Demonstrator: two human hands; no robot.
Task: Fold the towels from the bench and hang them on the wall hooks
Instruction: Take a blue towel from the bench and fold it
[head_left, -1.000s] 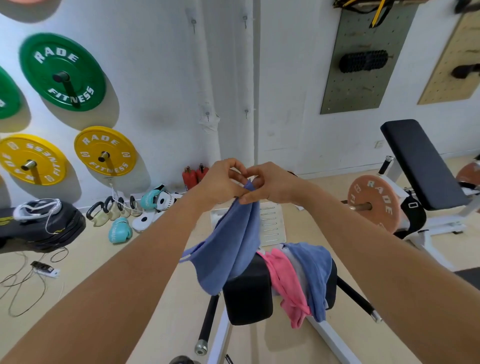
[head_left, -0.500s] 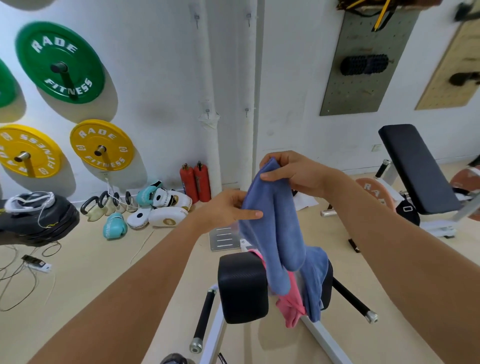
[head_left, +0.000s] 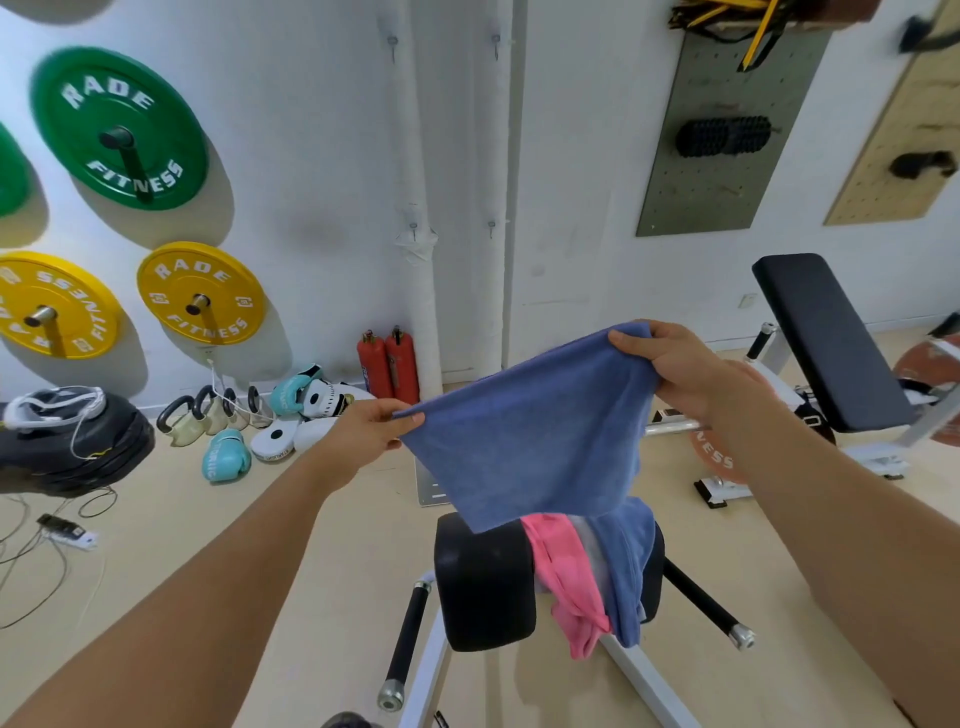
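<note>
Above the black padded bench (head_left: 483, 582), the left hand (head_left: 366, 436) and right hand (head_left: 670, 364) each pinch a top corner of the blue terry towel (head_left: 530, 431) — stretched taut, seemingly for folding — while a pink towel (head_left: 566, 577) waits below.

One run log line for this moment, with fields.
stage: folding | left hand: pinches blue towel | right hand: grips it | pink towel: on bench

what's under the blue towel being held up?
Below the held blue towel: black bench pad, with a pink towel and another blue towel draped over it. Their upper parts are covered.
</note>
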